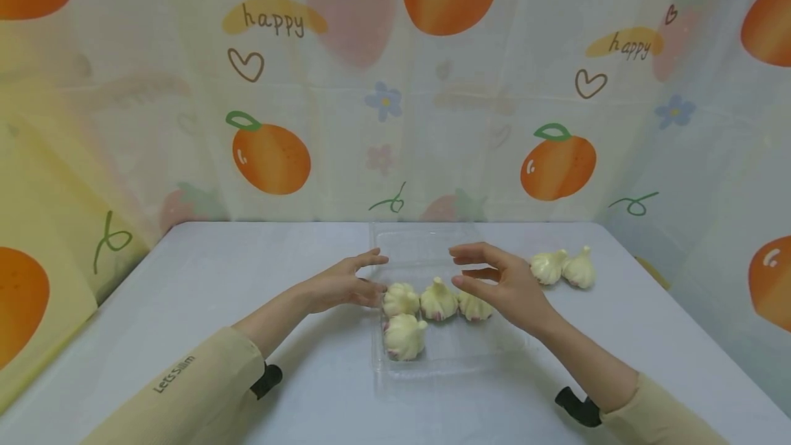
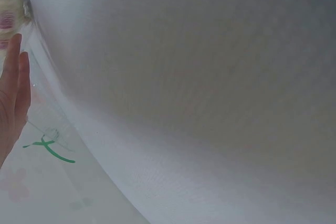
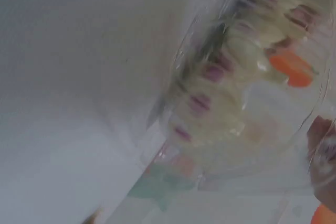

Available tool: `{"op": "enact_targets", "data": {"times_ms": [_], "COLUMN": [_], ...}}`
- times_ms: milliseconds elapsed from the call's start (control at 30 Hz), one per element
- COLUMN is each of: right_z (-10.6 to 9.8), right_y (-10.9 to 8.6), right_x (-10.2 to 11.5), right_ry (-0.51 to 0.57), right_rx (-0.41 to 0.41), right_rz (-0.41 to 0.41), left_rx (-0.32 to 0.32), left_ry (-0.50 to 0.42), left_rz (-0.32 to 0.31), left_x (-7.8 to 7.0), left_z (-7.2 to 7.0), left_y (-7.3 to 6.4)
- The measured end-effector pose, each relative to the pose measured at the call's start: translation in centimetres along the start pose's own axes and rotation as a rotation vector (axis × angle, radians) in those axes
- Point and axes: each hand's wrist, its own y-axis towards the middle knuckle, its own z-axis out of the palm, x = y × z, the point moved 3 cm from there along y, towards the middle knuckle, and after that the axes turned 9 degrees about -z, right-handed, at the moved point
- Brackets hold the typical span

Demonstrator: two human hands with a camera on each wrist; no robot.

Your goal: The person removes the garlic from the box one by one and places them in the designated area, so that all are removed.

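The left hand, its fingers spread and gripping nothing, sits at the left wall of a clear plastic container, whose thin sides probably flex. Inside, four garlic bulbs are visible; they look light, firm and slightly slick, best held round the belly, the neck being narrower. The right hand is over the container's right part, fingers loosely curved, thumb apart, holding nothing. Farther right, two loose bulbs lie together on the tabletop.

Head — fwd/down, wrist cams — nr tray
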Motion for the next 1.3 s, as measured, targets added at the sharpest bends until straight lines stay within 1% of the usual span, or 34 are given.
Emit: {"op": "enact_targets", "data": {"times_ms": [100,333,700,833,900,1133,1300], "right_z": [0.7,2.4,4.6,5.2,5.4,5.9,5.9], "right_y": [0.0,-0.1,-0.1,-0.1,-0.2,-0.5,-0.5], "right_x": [0.3,1.0,1.2,0.9,0.7,0.3,0.3], "right_ry": [0.025,0.068,0.118,0.125,0.128,0.073,0.039], "right_rx": [0.037,0.122,0.249,0.281,0.293,0.323,0.347], "right_rz": [-0.013,-0.013,-0.099,-0.128,-0.129,-0.127,-0.103], "left_rx": [0.002,0.003,-0.004,-0.009,-0.011,-0.015,-0.015], "left_ry": [-0.002,-0.006,-0.002,0.005,0.008,0.001,-0.001], "left_rz": [0.005,0.003,-0.001,-0.001,-0.001,-0.006,-0.004], "left_x": [0.0,0.0,0.1,0.1,0.1,0.0,0.0], "left_z": [0.0,0.0,-0.1,0.0,0.0,0.1,0.1], "left_y": [0.0,0.1,0.2,0.1,0.1,-0.1,-0.1]}}
